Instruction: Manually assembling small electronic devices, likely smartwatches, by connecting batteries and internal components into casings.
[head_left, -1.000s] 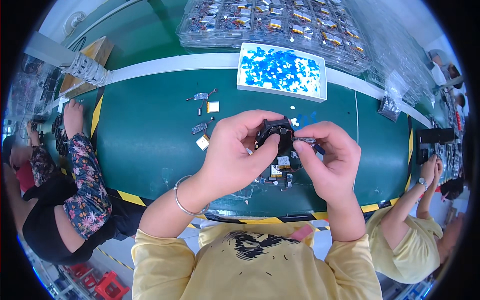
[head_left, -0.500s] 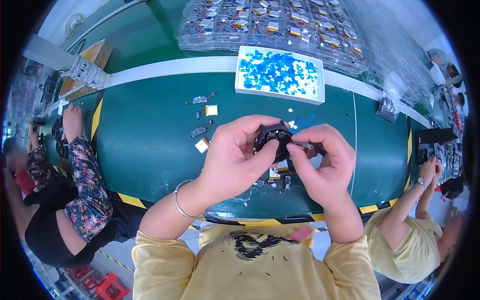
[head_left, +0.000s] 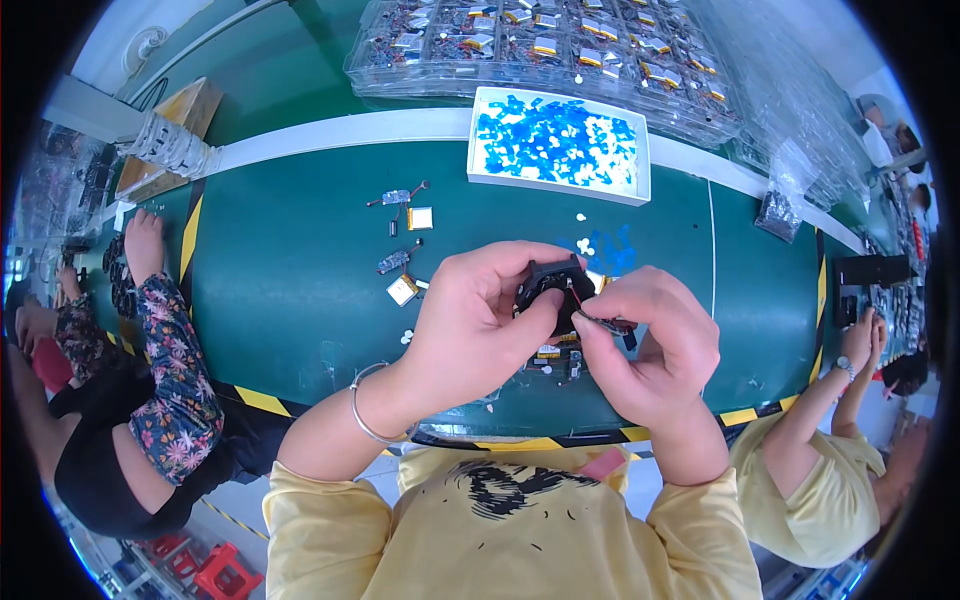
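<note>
My left hand is wrapped round a black plastic housing, its thumb pressed on the hollow inside. A thin red wire runs from the housing toward my right hand. That hand pinches a small dark circuit board by its edge, just right of the housing. What else lies inside the housing is hidden by my thumb. Beneath the hands, partly covered, lie small parts with a yellow-edged battery. Blue film pieces and small white bits rest beyond them.
Two circuit boards with wired batteries lie left of my hands. A white box of blue and white pieces stands behind, before clear trays of batteries. People work at both sides.
The housing has tilted in my left hand and come slightly right. My right hand has shifted a little right and down with the circuit board, and the red wire now shows.
</note>
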